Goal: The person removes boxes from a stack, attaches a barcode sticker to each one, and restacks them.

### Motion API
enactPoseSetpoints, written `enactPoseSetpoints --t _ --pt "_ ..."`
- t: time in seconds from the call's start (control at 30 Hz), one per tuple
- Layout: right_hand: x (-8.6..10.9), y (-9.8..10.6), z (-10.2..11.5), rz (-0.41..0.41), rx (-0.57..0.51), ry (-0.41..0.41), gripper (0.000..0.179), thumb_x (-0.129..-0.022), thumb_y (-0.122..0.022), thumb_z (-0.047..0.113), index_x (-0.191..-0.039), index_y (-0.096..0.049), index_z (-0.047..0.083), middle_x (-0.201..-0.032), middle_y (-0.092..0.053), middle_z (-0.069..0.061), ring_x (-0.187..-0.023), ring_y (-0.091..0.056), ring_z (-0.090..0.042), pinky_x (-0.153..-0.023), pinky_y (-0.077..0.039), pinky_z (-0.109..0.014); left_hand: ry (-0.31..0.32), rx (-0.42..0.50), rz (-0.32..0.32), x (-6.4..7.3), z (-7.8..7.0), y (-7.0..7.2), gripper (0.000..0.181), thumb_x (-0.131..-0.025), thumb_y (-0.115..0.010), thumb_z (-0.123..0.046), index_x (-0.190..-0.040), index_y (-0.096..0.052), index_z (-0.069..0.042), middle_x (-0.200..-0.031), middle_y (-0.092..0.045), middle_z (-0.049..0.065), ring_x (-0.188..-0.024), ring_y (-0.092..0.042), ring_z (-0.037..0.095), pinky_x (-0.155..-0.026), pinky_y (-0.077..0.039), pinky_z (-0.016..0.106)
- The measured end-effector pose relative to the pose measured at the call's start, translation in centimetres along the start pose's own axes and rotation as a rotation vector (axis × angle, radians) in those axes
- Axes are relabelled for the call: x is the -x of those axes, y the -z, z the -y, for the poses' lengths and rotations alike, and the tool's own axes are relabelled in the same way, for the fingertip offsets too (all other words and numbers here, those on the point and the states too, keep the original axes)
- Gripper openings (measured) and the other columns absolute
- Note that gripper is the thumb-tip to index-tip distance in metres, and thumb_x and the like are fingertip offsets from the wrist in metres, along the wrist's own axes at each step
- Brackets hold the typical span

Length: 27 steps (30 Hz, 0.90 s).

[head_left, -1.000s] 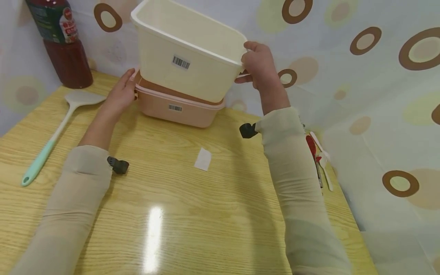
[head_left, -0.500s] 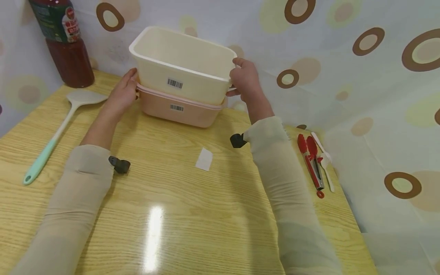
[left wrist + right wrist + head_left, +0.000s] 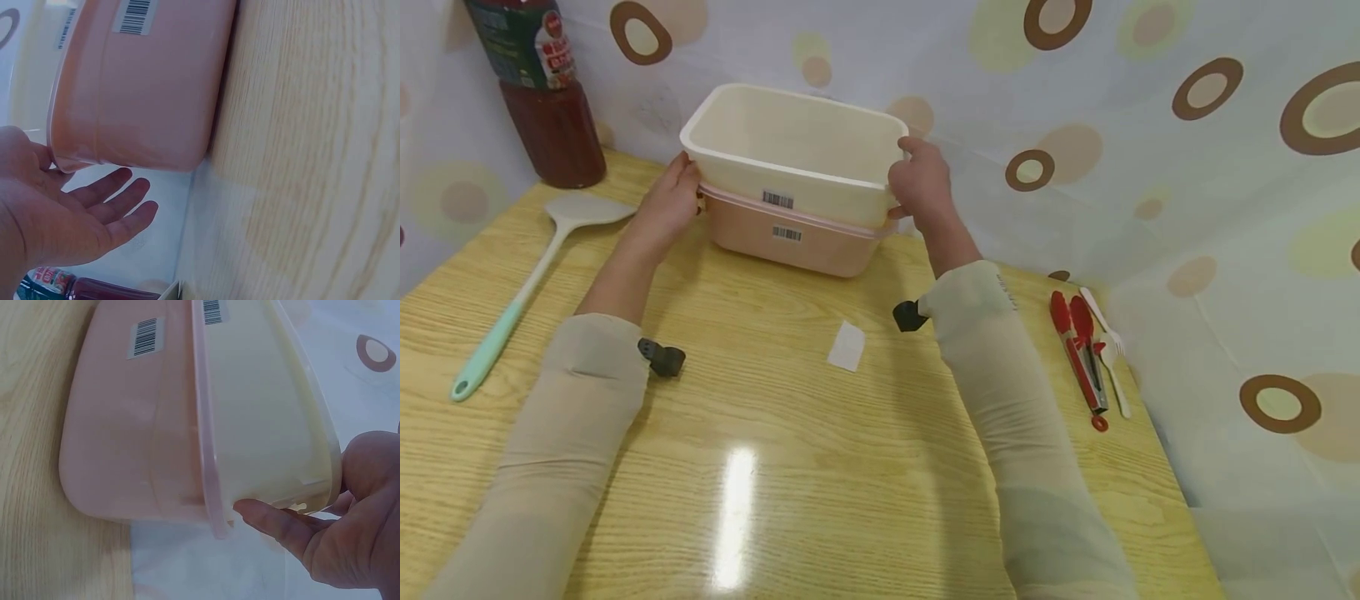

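Note:
A cream plastic bin (image 3: 805, 133) sits partly nested inside a pink plastic bin (image 3: 790, 246) on the table; each has a barcode label. At the left end, my left hand (image 3: 668, 204) pinches the pink bin's rim. In the left wrist view the other fingers (image 3: 122, 203) of that hand extend loosely below the rim. My right hand (image 3: 922, 179) grips the right end of the cream bin by its rim and handle. One finger (image 3: 275, 522) reaches under that end in the right wrist view, close to the pink rim (image 3: 209, 462).
A white turner with a mint handle (image 3: 512, 317) lies at the left, near a large bottle of dark red liquid (image 3: 553, 133). Red-handled tongs (image 3: 1078, 350) and a white fork (image 3: 1105, 321) lie at the right. A paper slip (image 3: 847, 346) lies mid-table. Patterned sheeting (image 3: 970, 92) borders the back.
My right hand has lowered the cream bin from a tilted, raised position down into the pink bin, moving left and slightly toward me. My left hand has stayed at the pink rim.

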State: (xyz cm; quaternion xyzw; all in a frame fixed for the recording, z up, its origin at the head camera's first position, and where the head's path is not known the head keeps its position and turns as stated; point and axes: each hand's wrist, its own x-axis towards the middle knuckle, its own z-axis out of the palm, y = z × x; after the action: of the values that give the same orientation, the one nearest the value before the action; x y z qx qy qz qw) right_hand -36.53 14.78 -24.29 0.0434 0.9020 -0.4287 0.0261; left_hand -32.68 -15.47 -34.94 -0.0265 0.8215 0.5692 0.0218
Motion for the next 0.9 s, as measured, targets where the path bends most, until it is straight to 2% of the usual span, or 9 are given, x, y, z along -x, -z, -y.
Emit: enactPoseSetpoints --t 0.17,0.23,0.33,0.43,0.47,0.6,0.7,0.83,0.9 --pt "0.0 -0.2 -0.3 0.001 0.103 -0.006 0.069 -0.094 -0.036 0.002 -0.160 -0.034 0.021 -0.167 -0.030 -0.003 -0.133 -0.056 -0.028 -0.072 -0.063 -0.033 -0.018 0.024 -0.002 -0.1 0.0 -0.3 0.061 -0.108 -0.011 -0.047 -0.165 0.000 -0.027 -0.171 -0.016 0.009 -0.156 -0.020 0.029 -0.125 -0.022 0.050" --pt "0.0 -0.2 -0.5 0.010 0.210 0.019 0.068 -0.093 -0.038 0.002 -0.159 -0.035 0.019 -0.165 -0.035 -0.003 -0.121 -0.062 -0.025 -0.071 -0.061 -0.025 -0.019 0.040 0.000 -0.2 -0.1 -0.4 0.060 -0.108 -0.011 -0.045 -0.165 -0.001 -0.028 -0.170 -0.020 0.010 -0.152 -0.027 0.029 -0.122 -0.029 0.049" --pt "0.2 -0.2 -0.8 0.051 0.421 0.088 0.065 -0.095 -0.037 0.006 -0.159 -0.033 0.014 -0.164 -0.036 -0.005 -0.135 -0.053 -0.025 -0.095 -0.054 -0.030 -0.028 0.067 0.006 -0.2 -0.1 -0.4 0.058 -0.108 -0.010 -0.042 -0.164 -0.001 -0.030 -0.169 -0.022 0.010 -0.147 -0.033 0.029 -0.117 -0.035 0.047" --pt "0.3 -0.4 -1.3 0.121 0.561 0.138 0.064 -0.099 -0.036 0.012 -0.162 -0.025 0.010 -0.166 -0.032 -0.007 -0.146 -0.041 -0.026 -0.115 -0.038 -0.036 -0.031 0.078 0.003 -0.1 -0.1 -0.3 0.058 -0.108 -0.009 -0.040 -0.164 -0.001 -0.030 -0.168 -0.023 0.012 -0.147 -0.033 0.030 -0.118 -0.035 0.047" --pt "0.3 -0.5 -1.6 0.140 0.575 0.145 0.064 -0.100 -0.035 0.014 -0.162 -0.022 0.009 -0.167 -0.028 -0.008 -0.155 -0.026 -0.027 -0.122 -0.030 -0.040 -0.030 0.081 0.002 -0.1 -0.1 -0.3 0.057 -0.108 -0.009 -0.040 -0.164 -0.002 -0.030 -0.168 -0.023 0.012 -0.147 -0.033 0.030 -0.118 -0.034 0.048" --pt "0.0 -0.8 -2.4 0.165 0.582 0.151 0.062 -0.104 -0.035 0.021 -0.163 -0.019 0.009 -0.168 -0.027 -0.009 -0.155 -0.025 -0.029 -0.125 -0.026 -0.042 -0.012 0.085 0.008 -0.1 0.0 -0.2 0.057 -0.108 -0.008 -0.040 -0.164 -0.003 -0.031 -0.167 -0.025 0.014 -0.145 -0.035 0.030 -0.117 -0.035 0.046" --pt "-0.1 -1.0 -2.8 0.152 0.550 0.158 0.059 -0.106 -0.034 0.025 -0.162 -0.021 0.010 -0.168 -0.028 -0.008 -0.156 -0.023 -0.029 -0.126 -0.023 -0.042 0.019 0.088 0.021 -0.1 0.0 -0.1 0.056 -0.108 -0.008 -0.042 -0.164 -0.003 -0.036 -0.161 -0.031 0.016 -0.140 -0.039 0.030 -0.110 -0.039 0.042" --pt "-0.1 -1.3 -4.0 0.125 0.471 0.171 0.059 -0.109 -0.033 0.033 -0.163 -0.021 0.012 -0.167 -0.030 -0.009 -0.156 -0.023 -0.030 -0.127 -0.021 -0.043 0.061 0.127 0.078 0.0 0.0 0.1 0.057 -0.107 -0.004 -0.047 -0.163 -0.002 -0.038 -0.159 -0.030 0.020 -0.141 -0.039 0.036 -0.112 -0.038 0.048" --pt "0.2 -1.2 -5.0 0.122 0.415 0.167 0.062 -0.110 -0.032 0.042 -0.164 -0.017 0.016 -0.167 -0.030 -0.009 -0.156 -0.023 -0.031 -0.127 -0.020 -0.045 0.074 0.148 0.115 0.0 0.1 0.2 0.059 -0.106 0.001 -0.053 -0.163 0.002 -0.038 -0.165 -0.023 0.021 -0.147 -0.034 0.041 -0.118 -0.033 0.056"
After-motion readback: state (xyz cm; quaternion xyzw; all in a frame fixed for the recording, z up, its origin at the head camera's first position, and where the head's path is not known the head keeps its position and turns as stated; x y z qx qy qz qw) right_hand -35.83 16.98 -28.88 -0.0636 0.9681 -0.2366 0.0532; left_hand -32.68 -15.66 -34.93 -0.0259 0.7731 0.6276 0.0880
